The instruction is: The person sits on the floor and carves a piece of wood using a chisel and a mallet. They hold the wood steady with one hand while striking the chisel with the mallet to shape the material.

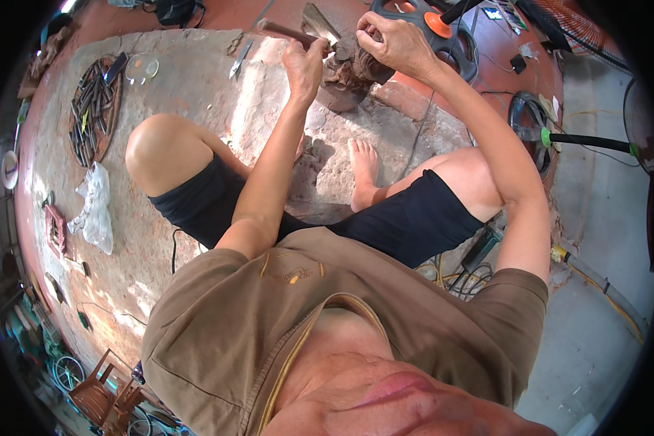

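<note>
Dark brown and knobbly, the carved piece sits between the two hands, beyond the bare right foot. The left hand is just to its left, fingers bent round a brown stick that slants up and away to the left, its near end close to the piece. The right hand is at the upper right of the piece, fingers curled inward just beside its top; whether they pinch anything, I cannot tell. A pale wedge stands behind. On the worn slab, a slim blade lies to the left of the stick, well apart from the fingers.
</note>
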Motion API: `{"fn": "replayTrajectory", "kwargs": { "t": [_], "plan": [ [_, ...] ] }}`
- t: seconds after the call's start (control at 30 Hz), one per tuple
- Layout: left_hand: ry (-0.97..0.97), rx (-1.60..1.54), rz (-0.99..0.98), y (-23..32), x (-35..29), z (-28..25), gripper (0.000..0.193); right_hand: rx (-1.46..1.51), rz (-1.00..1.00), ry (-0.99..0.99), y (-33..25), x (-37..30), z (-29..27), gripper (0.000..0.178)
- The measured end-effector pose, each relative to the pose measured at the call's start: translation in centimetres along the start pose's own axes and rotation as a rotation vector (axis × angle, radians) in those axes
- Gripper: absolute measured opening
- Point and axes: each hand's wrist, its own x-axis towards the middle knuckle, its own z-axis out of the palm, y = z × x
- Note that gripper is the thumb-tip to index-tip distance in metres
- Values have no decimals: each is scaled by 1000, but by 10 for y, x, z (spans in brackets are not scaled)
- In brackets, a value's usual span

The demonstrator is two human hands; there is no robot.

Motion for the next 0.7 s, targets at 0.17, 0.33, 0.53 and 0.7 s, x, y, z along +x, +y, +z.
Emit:
{"fn": "replayTrajectory", "kwargs": {
  "t": [0.17,0.33,0.53,0.7],
  "plan": [
    [-126,-97,18,5,-15,16,24,33,0,24,10,-1,0,25],
    [-48,108,147,0,-1,19,20,78,-31,58,10,2,0,23],
    [-102,-432,-151,-10,6,11,21,12,-28,20,6,0,0,20],
    [-161,-301,-122,-1,-8,19,26,40,-15,5,8,-1,-3,19]
  ]
}}
